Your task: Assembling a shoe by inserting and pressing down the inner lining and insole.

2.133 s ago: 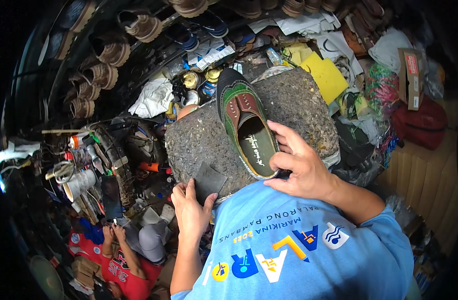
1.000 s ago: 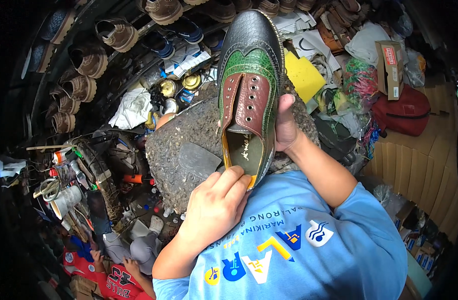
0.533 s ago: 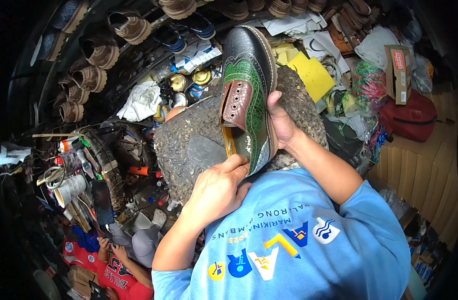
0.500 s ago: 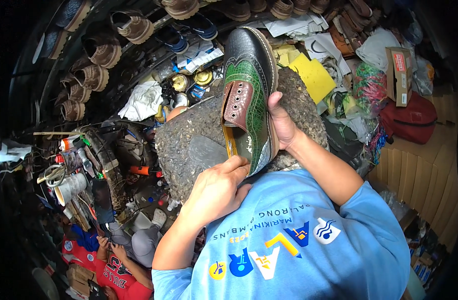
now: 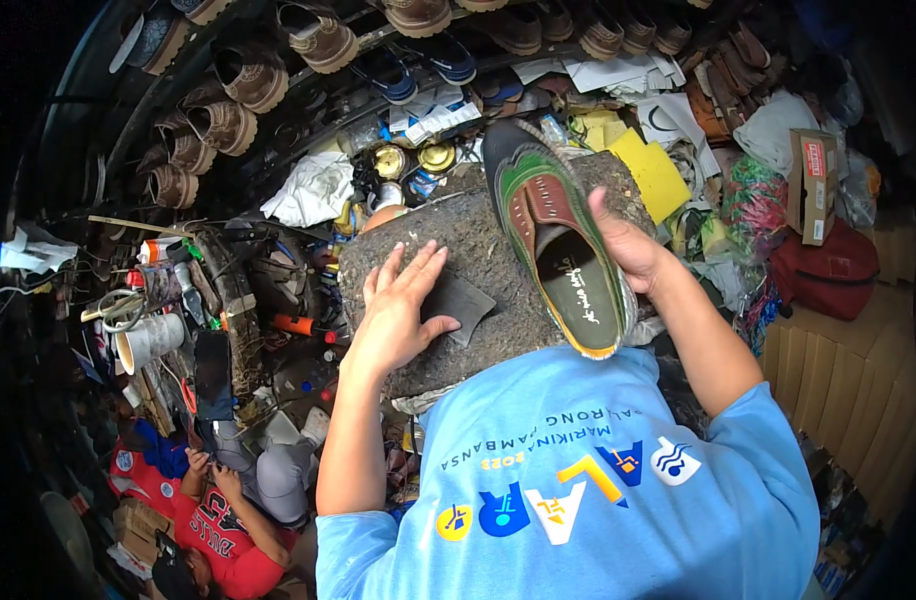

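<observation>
A wingtip shoe (image 5: 551, 200) with a black toe, green textured sides and a brown eyelet section lies tilted over a rough grey stone block (image 5: 468, 238), its dark insole facing up. My right hand (image 5: 630, 248) is closed on its right side, thumb up along the edge; the other fingers are hidden beneath the shoe. Away from the shoe, my left hand (image 5: 400, 310) has its fingers spread over the left part of the block and holds nothing. By its thumb, a thin dark grey flat piece (image 5: 465, 308) rests on the stone.
Brown shoes (image 5: 248, 78) line a rack along the far left. Open tins (image 5: 436, 157), crumpled white paper (image 5: 313, 188) and yellow sheets (image 5: 650, 172) lie beyond the block. Tools and a white cup (image 5: 148, 342) crowd the left. A person in red (image 5: 218, 530) sits at lower left.
My left hand has let go of the shoe's heel opening and moved left and up, fingers spreading. The shoe, in my right hand, has tipped so its insole shows more.
</observation>
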